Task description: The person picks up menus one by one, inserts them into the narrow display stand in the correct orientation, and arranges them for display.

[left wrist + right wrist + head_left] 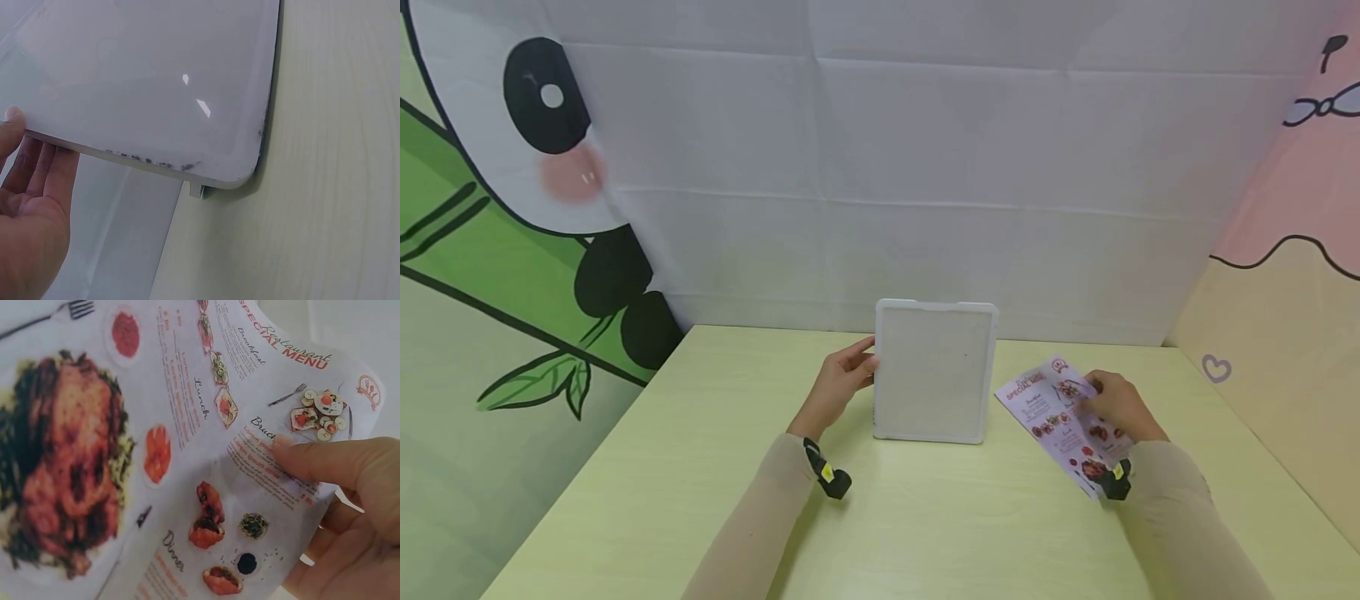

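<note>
Here the left hand (838, 385) grips the left edge of a white plastic frame (935, 371), thumb on the front face and fingers curled behind it. The frame stands upright on the pale green table (700, 467), near its far edge, a rounded rectangle with a glossy, scuffed panel and a small foot tab at its lower corner. To the right of the frame, the right hand (1116, 408) pinches a thin paper menu (1063, 421), thumb pressed on its printed face, fingers underneath. The sheet bows softly, held off the table and apart from the frame. It shows food photographs and red lettering. A creased white cloth (925, 167) hangs behind the frame.
</note>
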`<state>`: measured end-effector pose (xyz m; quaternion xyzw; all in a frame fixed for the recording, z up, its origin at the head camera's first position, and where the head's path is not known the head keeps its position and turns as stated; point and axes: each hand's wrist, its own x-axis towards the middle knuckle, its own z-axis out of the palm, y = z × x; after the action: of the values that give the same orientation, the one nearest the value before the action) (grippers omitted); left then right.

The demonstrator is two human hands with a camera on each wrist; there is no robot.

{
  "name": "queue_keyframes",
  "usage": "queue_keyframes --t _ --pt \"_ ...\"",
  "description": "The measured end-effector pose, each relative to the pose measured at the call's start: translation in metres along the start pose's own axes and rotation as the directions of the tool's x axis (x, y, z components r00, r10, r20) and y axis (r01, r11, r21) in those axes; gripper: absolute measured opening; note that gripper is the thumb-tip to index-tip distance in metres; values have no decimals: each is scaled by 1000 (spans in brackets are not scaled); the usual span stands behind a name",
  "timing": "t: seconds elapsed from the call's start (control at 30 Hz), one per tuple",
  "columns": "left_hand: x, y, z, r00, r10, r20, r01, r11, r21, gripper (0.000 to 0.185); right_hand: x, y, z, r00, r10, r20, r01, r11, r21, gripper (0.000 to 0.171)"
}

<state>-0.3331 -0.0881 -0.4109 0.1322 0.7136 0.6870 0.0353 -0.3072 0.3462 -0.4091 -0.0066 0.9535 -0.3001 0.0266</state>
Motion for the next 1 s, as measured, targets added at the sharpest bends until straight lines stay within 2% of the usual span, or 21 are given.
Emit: queue_keyframes --t 0.27,0.5,0.77,1.0 --pt "0 0 1 1000 12 -4 -12 1000 0 52 1 0 -5 1000 -2 19 2 1000 0 27" --pt "0 0 0 1000 -1 -5 1 1000 -7 52 0 -3 -7 999 42 30 -43 998 40 29" --pt "7 2 4 1000 3 -20 -3 1000 -8 52 11 -5 -22 997 63 49 -65 997 43 34" --pt "13 2 6 999 0 -33 0 1000 -9 54 21 -8 -35 993 51 109 -62 993 105 35"
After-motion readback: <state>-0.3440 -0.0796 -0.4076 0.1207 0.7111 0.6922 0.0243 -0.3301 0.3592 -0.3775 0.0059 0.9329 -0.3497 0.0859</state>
